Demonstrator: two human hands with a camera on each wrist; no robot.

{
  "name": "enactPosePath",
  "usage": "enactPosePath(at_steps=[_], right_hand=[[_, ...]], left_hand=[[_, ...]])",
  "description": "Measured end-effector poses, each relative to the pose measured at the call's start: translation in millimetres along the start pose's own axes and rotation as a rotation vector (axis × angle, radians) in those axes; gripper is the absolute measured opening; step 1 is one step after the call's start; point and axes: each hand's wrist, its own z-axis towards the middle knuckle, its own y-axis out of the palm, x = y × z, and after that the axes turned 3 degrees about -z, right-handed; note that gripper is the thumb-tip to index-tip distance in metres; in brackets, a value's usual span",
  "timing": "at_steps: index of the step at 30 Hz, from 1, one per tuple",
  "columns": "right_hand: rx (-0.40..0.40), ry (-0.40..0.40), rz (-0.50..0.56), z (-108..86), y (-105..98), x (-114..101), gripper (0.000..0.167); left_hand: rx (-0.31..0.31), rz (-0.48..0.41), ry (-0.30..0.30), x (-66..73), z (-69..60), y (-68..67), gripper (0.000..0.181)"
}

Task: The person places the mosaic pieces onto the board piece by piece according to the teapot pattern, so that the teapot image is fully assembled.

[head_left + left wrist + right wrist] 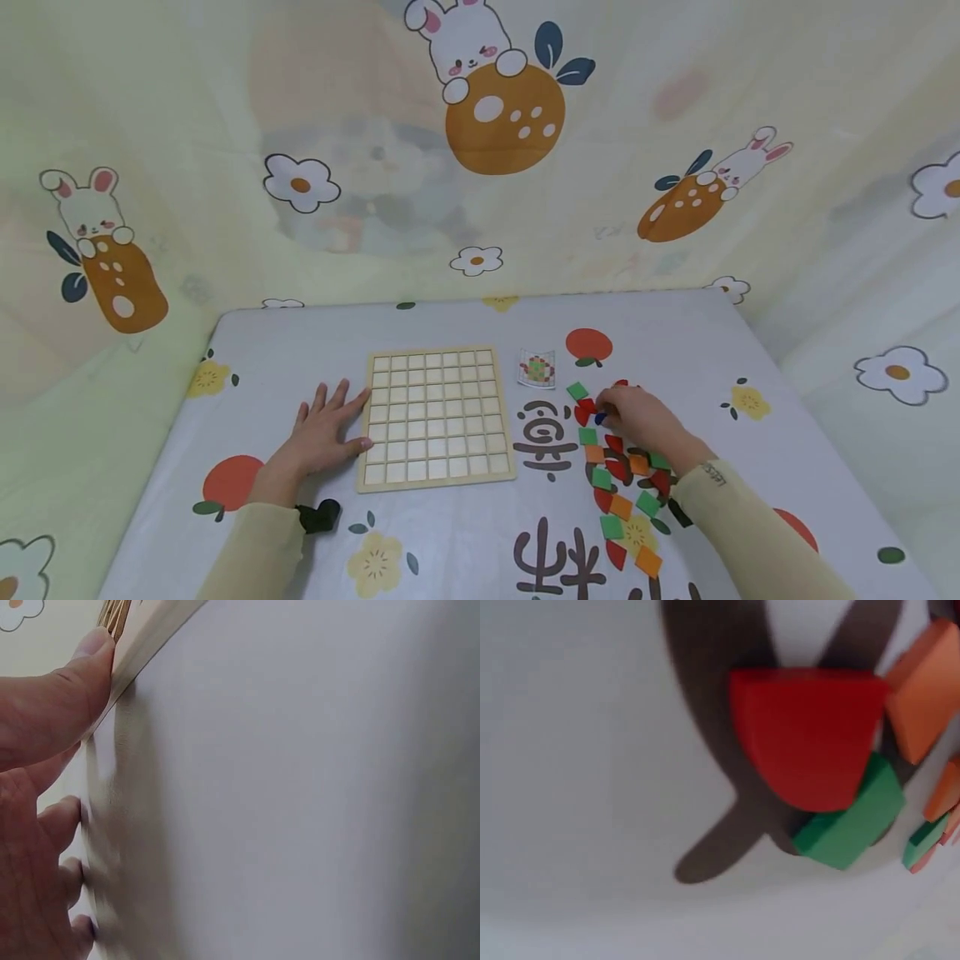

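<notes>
A wooden grid board with pale square cells lies on the table. My left hand rests flat at its left side with fingers spread; the thumb and index finger touch the frame's edge. My right hand reaches down into a scatter of flat coloured pieces, fingers bent. At its fingertips are a small blue piece and red pieces; whether it pinches one is hidden. The right wrist view shows a red piece with one rounded edge against a green piece, and an orange piece beside them.
A small pattern card lies between the board and the pieces. Several green, orange and red pieces, such as a green square and an orange square, run toward the near edge. A printed cloth covers the table; a patterned curtain hangs behind.
</notes>
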Motion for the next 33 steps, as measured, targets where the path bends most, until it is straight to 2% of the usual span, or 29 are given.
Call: enactPosePath(at_steps=[3, 9, 12, 14, 17, 21, 24, 28, 33], right_hand=[[-0.003, 0.008, -0.007, -0.4, -0.4, 0.4, 0.027], [-0.013, -0.042, -0.052, 0.9, -9.0, -1.4, 0.019], [0.016, -0.033, -0.01, 7.0, -19.0, -11.7, 0.018], [0.046, -0.043, 0.036, 14.9, -25.1, -27.7, 0.018], [0.081, -0.099, 0.085, 34.0, -24.1, -63.8, 0.019], [0.095, -0.188, 0.126, 68.7, -11.8, -115.8, 0.015], [0.085, -0.204, 0.196, 93.7, -1.3, -144.1, 0.013], [0.077, -0.164, 0.249, 116.4, 12.3, -165.7, 0.013], [0.093, -0.138, 0.229, 129.5, 19.1, -176.5, 0.016]], left_hand=[[-0.005, -0.004, -0.001, 1.1, -0.2, -1.6, 0.084], [-0.01, -0.001, -0.01, 2.5, 0.9, -3.8, 0.084], [-0.011, -0.002, -0.01, 3.6, 2.3, -4.6, 0.083], [-0.006, -0.005, -0.004, 4.4, 2.7, -4.1, 0.083], [-0.003, -0.006, 0.001, 5.3, 3.0, -1.2, 0.082], [0.0, -0.008, 0.01, 6.9, 5.2, 4.3, 0.082], [0.007, -0.016, 0.012, 10.0, 7.3, 7.9, 0.083], [0.003, -0.024, 0.002, 14.4, 8.8, 14.1, 0.083], [0.007, -0.019, -0.009, 16.8, 7.3, 19.4, 0.083]])
